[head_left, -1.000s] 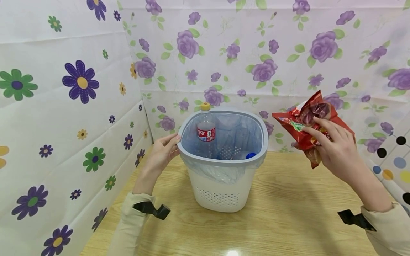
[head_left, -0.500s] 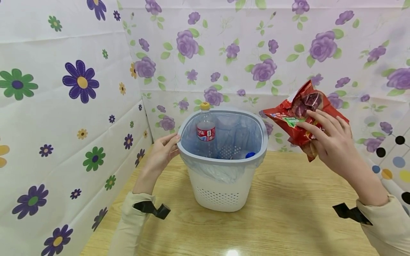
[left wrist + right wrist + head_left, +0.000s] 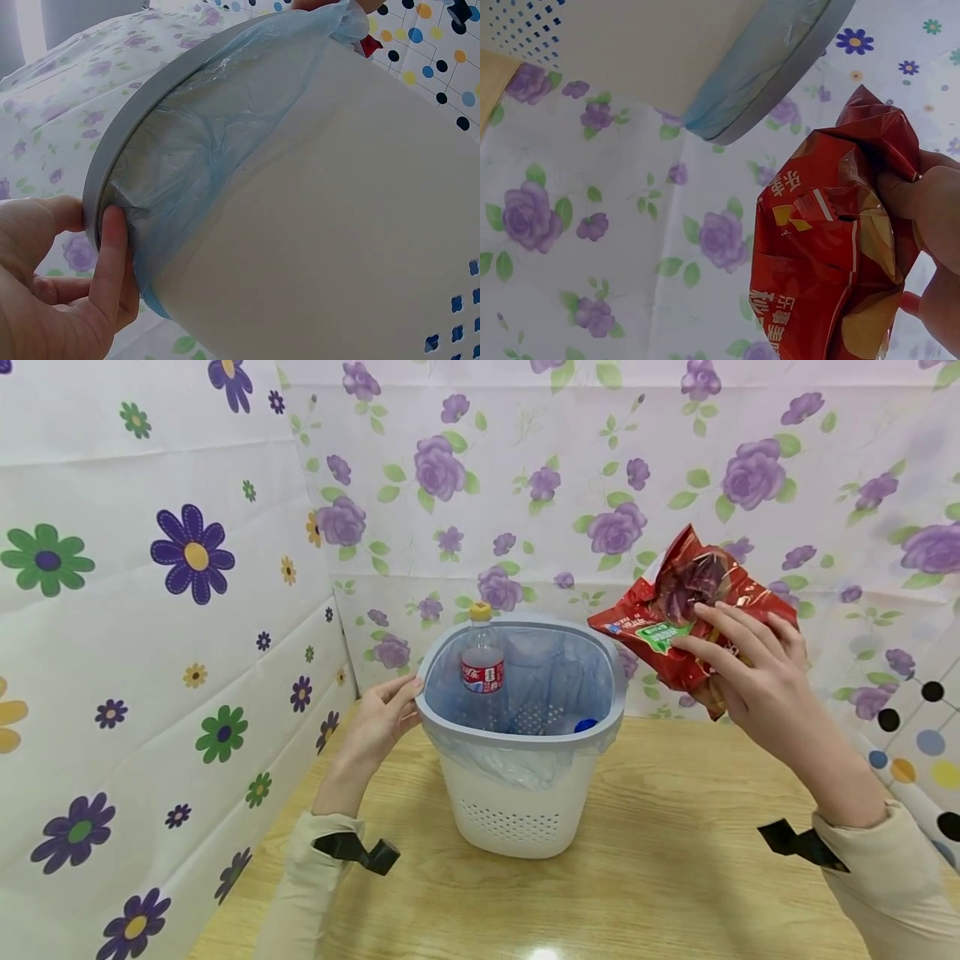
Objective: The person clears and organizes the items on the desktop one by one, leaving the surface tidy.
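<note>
A white trash bin [image 3: 517, 814] with a grey rim and a pale blue plastic liner [image 3: 558, 664] stands on the table. My left hand [image 3: 375, 727] pinches its rim at the left side; the left wrist view shows the thumb on one side of the rim [image 3: 112, 150] and a finger on the other. Right of the bin and above the table, my right hand [image 3: 772, 681] grips a crumpled red snack bag [image 3: 678, 618]. Inside the bin, a clear plastic bottle [image 3: 483, 668] with a yellow cap and red label leans upright. A blue cap [image 3: 586, 725] shows low inside.
The wood-grain table [image 3: 660, 877] runs under the bin and both arms. A flower-print sheet [image 3: 562, 468] hangs behind, another patterned sheet [image 3: 187, 652] stands on the left, and a dotted one [image 3: 918, 727] is at the right.
My right hand has moved left and upward with the red snack bag, bringing it closer to the bin. The left hand stays at the rim.
</note>
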The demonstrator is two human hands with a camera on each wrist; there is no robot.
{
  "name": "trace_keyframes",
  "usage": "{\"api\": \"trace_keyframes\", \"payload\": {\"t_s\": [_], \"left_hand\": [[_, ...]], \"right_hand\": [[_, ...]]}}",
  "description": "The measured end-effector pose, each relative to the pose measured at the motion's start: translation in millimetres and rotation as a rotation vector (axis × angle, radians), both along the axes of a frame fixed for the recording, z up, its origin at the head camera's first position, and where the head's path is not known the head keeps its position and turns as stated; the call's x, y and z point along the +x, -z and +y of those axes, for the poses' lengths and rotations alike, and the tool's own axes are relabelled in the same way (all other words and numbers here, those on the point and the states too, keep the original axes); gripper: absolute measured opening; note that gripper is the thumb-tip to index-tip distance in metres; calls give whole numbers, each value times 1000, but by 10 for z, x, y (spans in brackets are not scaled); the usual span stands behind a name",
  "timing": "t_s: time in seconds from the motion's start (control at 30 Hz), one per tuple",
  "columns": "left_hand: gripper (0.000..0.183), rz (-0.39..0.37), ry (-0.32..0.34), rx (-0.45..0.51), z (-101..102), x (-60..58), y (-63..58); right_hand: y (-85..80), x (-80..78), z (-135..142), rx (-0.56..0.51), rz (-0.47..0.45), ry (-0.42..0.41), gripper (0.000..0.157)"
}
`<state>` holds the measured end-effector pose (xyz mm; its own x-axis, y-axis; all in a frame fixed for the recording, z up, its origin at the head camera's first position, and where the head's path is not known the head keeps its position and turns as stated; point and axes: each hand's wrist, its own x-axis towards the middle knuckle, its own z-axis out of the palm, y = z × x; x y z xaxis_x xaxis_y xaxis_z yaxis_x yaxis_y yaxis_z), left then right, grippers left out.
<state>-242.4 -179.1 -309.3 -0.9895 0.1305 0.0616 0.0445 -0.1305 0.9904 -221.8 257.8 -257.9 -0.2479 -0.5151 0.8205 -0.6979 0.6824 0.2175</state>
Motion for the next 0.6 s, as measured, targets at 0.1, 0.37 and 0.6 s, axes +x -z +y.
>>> {"api": "trace_keyframes", "payload": {"t_s": [0.1,0.37,0.6], "left_hand": [[55,-1,-5,2,7,3,-1],[54,16,6,15,6,-13,15],[54,21,1,14,4,-17,31]], "right_hand": [[-39,1,-43,2,-15,-12,41],[-224,22,-208,42,-71,-71,45],[-431,48,-351,88,-115,-106,38]]}}
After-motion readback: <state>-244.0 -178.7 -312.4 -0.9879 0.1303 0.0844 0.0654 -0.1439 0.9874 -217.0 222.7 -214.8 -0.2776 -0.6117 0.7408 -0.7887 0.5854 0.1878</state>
